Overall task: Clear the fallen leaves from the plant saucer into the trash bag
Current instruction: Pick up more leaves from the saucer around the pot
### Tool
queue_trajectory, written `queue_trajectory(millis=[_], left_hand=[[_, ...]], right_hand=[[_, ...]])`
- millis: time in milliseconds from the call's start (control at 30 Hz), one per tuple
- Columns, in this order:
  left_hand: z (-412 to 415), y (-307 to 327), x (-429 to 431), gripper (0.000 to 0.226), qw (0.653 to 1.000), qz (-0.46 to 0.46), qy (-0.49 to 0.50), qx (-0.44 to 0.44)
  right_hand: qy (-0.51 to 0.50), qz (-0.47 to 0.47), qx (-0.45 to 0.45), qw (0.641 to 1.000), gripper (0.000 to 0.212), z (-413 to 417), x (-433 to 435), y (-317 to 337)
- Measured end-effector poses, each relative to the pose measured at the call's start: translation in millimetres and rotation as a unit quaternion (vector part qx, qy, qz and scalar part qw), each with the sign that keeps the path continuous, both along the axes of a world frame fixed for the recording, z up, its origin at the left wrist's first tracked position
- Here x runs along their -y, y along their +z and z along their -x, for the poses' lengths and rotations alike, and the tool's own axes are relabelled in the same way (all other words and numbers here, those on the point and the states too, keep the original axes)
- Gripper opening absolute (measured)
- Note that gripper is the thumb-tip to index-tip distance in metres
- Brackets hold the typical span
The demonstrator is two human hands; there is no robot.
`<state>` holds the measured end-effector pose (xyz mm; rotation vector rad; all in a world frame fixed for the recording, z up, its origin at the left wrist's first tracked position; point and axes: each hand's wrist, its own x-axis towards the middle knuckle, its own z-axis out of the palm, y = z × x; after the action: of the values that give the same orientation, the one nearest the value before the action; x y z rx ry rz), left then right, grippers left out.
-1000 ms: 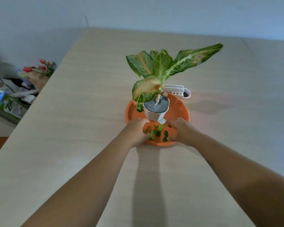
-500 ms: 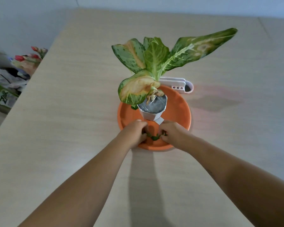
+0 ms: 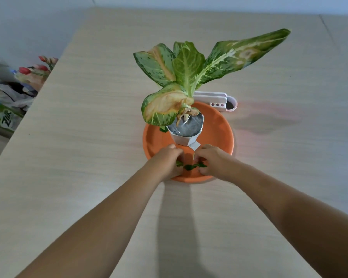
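An orange plant saucer (image 3: 219,129) sits on the pale wooden table. A white pot (image 3: 187,135) with a variegated green plant (image 3: 187,69) stands in it. Small green fallen leaves (image 3: 192,166) lie bunched at the saucer's near rim. My left hand (image 3: 169,161) rests inside the rim on the left of the leaves, fingers curled against them. My right hand (image 3: 213,160) does the same from the right. Both hands cup the little pile between them. One more leaf (image 3: 163,129) lies left of the pot. No trash bag is in view.
A white plastic holder (image 3: 219,101) lies just behind the saucer. Off the table's left edge sit artificial flowers (image 3: 38,69), bags and a green carton (image 3: 5,120). The table (image 3: 88,137) stretches wide on both sides and toward me.
My hands have closed in from the saucer's two sides toward each other. The scattered leaves are now gathered into a tight bunch between my fingers.
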<state>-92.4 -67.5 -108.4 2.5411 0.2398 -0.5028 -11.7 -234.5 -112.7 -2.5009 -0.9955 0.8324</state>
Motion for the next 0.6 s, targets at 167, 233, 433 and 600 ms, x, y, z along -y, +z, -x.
queue_trajectory(millis=[167, 233, 433, 600], left_hand=[[1, 2, 3, 0.054, 0.999, 0.009, 0.028, -0.034], [1, 0, 9, 0.051, 0.999, 0.002, 0.042, -0.023], [1, -10, 22, 0.015, 0.999, -0.005, 0.032, 0.038], [1, -1, 4, 0.021, 1.000, -0.013, 0.018, 0.006]], right_hand=[[-0.003, 0.064, 0.026, 0.998, 0.063, -5, 3, 5], [0.001, 0.068, 0.013, 0.998, 0.061, -6, 2, 4], [0.006, 0.010, 0.020, 1.000, 0.032, -5, 5, -4], [0.021, 0.018, 0.021, 0.999, 0.038, -11, 9, -1]])
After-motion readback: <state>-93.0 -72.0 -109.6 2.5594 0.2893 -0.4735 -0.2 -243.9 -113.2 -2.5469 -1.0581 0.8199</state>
